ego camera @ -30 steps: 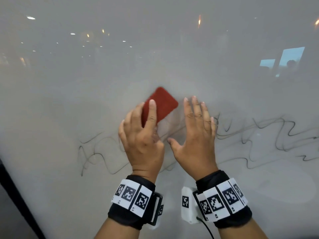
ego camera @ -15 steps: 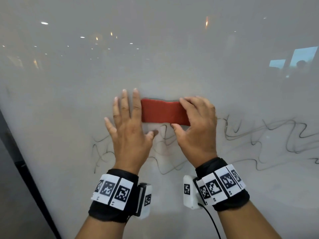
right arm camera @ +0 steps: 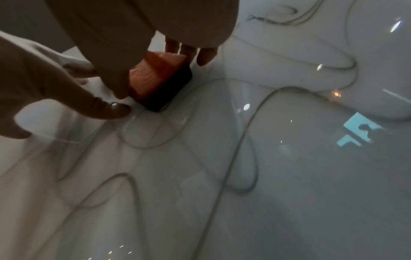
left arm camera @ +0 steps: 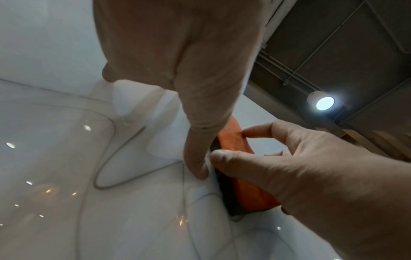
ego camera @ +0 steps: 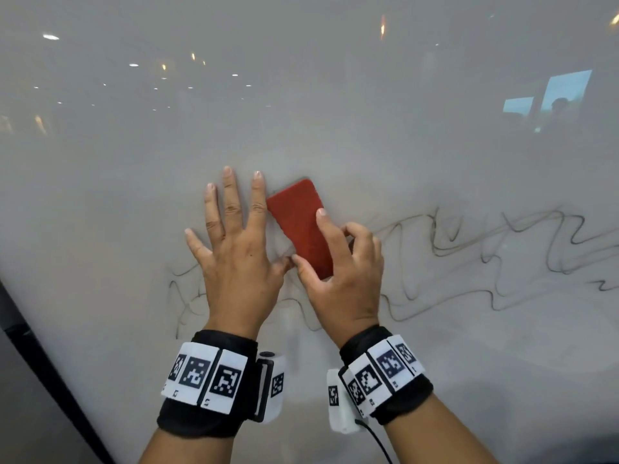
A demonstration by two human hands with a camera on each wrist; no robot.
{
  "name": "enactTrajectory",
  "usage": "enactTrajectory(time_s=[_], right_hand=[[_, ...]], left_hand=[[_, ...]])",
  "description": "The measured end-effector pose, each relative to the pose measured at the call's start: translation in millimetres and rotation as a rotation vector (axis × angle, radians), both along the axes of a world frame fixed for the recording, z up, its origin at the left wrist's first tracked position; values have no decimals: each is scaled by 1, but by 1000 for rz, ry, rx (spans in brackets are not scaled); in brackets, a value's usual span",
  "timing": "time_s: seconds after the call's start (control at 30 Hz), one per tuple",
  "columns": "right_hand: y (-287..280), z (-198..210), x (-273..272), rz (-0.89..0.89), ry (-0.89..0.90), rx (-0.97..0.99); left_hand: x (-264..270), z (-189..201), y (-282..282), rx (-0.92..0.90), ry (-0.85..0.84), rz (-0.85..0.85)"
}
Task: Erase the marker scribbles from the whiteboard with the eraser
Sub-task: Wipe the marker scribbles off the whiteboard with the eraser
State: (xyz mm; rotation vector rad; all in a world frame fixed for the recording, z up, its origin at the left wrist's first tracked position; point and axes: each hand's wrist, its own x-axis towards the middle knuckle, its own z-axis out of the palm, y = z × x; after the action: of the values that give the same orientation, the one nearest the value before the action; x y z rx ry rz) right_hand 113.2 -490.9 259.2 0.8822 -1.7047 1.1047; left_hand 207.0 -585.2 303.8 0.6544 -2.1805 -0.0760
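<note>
A red eraser (ego camera: 298,222) lies slanted against the whiteboard (ego camera: 335,112), its dark felt face on the board. My right hand (ego camera: 338,262) grips it, thumb on the lower left edge and fingers curled over the right side. My left hand (ego camera: 234,249) lies flat on the board just left of the eraser, fingers spread, thumb tip near the right thumb. Thin dark marker scribbles (ego camera: 502,249) run right of the hands, and more scribbles (ego camera: 187,289) lie under and left of my left wrist. The right wrist view shows the eraser (right arm camera: 160,77) between thumb and fingers.
The board's dark left edge (ego camera: 20,329) runs diagonally at the lower left, with a grey wall beyond it. Ceiling lights and a window reflect in the glossy board. Wristbands with printed markers sit on both wrists. A ceiling lamp (left arm camera: 324,103) shows in the left wrist view.
The eraser passed from my left hand to my right. It lay level half a second ago and now tilts with its top to the left. My left hand went flat on the board.
</note>
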Motion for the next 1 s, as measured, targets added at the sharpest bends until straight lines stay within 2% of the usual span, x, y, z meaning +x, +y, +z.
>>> enactTrajectory(time_s=[0.1, 0.2, 0.27, 0.43, 0.53, 0.6, 0.67, 0.83, 1.0], right_hand=[[12, 11, -15, -40, 36, -51], [18, 23, -29, -69, -35, -233], [9, 22, -22, -51, -78, -278], [-13, 10, 3, 14, -7, -25], [7, 19, -17, -51, 8, -110], [15, 23, -26, -71, -44, -232], [11, 21, -22, -53, -86, -273], [19, 7, -21, -52, 28, -48], [45, 12, -53, -141, -74, -302]], left_hand=[[0, 1, 0, 5, -2, 1], [-1, 2, 1, 15, -9, 3], [-2, 1, 1, 14, -6, -1], [-2, -1, 1, 10, 48, -8], [-1, 1, 1, 6, 12, 3], [-2, 1, 3, 10, -5, 14], [-3, 2, 8, 19, -3, 21], [-12, 4, 21, -13, 21, -24], [-21, 5, 30, -63, -9, -30]])
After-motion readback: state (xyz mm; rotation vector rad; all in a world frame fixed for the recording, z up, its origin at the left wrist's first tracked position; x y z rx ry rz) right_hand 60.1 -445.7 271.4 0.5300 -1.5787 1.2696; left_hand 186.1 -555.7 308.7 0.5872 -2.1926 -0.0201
